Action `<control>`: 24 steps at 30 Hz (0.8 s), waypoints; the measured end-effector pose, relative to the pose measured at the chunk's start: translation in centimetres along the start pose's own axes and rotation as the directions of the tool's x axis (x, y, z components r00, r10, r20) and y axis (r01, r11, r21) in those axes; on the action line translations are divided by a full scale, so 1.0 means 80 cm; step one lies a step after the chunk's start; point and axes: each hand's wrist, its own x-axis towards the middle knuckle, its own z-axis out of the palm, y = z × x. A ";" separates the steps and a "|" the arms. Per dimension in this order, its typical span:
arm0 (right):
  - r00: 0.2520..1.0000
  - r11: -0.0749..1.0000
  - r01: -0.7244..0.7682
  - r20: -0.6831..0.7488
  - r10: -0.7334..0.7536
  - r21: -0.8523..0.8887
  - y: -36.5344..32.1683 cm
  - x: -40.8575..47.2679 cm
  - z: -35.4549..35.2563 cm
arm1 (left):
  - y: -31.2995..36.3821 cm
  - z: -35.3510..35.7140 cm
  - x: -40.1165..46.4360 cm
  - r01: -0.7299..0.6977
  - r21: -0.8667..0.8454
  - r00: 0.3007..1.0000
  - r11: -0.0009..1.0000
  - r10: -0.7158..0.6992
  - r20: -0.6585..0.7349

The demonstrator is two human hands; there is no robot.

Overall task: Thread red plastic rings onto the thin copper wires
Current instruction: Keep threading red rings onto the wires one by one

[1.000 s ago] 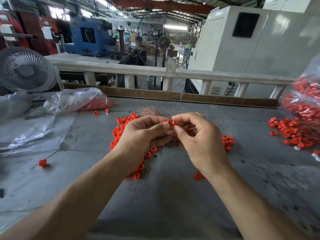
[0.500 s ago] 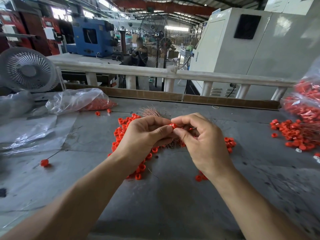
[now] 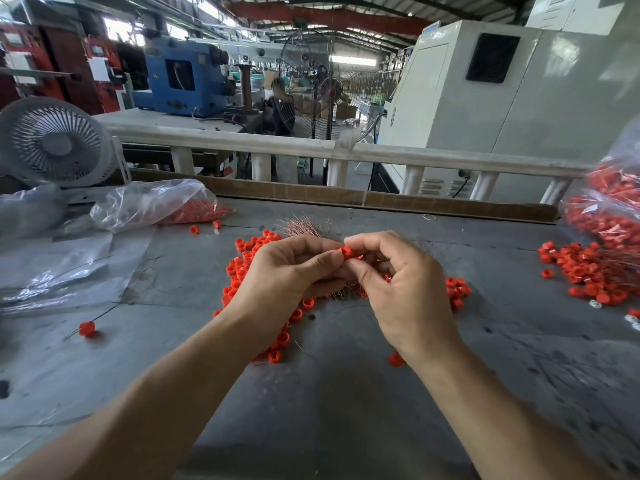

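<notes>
Both hands meet above the middle of the grey table. My left hand and my right hand pinch one red plastic ring between their fingertips. Whether a wire runs through it is hidden by the fingers. Beneath the hands lies a heap of loose red rings, and a bundle of thin copper wires shows just beyond the left hand. One ring threaded on a wire lies apart at the left.
A clear plastic bag with red rings lies at the back left beside a grey desk fan. Another pile of rings with wires and a full bag sit at the right edge. A white railing borders the table's far side.
The hands have stayed together over the heap, and the ring between the fingertips has turned slightly. The view has dipped a little.
</notes>
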 end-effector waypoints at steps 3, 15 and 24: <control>0.996 0.995 0.071 -0.048 -0.074 -0.065 -0.001 -0.002 0.007 | -0.004 0.002 0.000 0.030 -0.059 0.999 0.998 -0.031 -0.019; 0.979 0.975 0.088 -0.164 -0.123 -0.205 -0.006 -0.010 0.027 | -0.006 0.012 -0.002 0.055 -0.189 0.993 0.980 -0.073 -0.091; 0.969 0.969 0.073 -0.213 -0.124 -0.236 -0.008 -0.013 0.029 | -0.010 0.012 -0.001 -0.024 -0.125 0.994 0.992 0.011 -0.110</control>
